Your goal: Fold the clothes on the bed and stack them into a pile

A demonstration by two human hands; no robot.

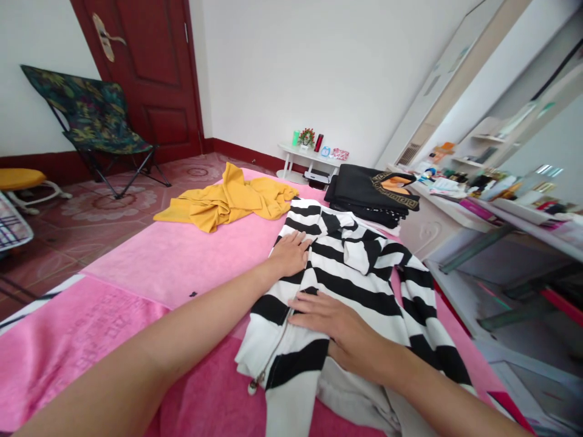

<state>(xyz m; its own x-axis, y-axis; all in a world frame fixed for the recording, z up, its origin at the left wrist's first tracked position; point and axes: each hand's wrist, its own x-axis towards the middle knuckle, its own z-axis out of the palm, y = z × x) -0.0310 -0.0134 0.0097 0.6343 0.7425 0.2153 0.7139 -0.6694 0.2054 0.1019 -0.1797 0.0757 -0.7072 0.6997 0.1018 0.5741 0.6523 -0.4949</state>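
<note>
Black-and-white striped zip hoodie being smoothed

It is being pressed onto the pink bed cover by the left hand and right hand, both open, palms down. Sleeves are lying loose, seemingly not yet folded.

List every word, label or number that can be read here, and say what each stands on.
No text can be read with certainty.
Pink blanket: faint pressed-in characters, too blurred to read.
Boxes and papers on the desk: print too small to read.
Striped hoodie, yellow garment, black folded garment: no lettering shows.
</note>
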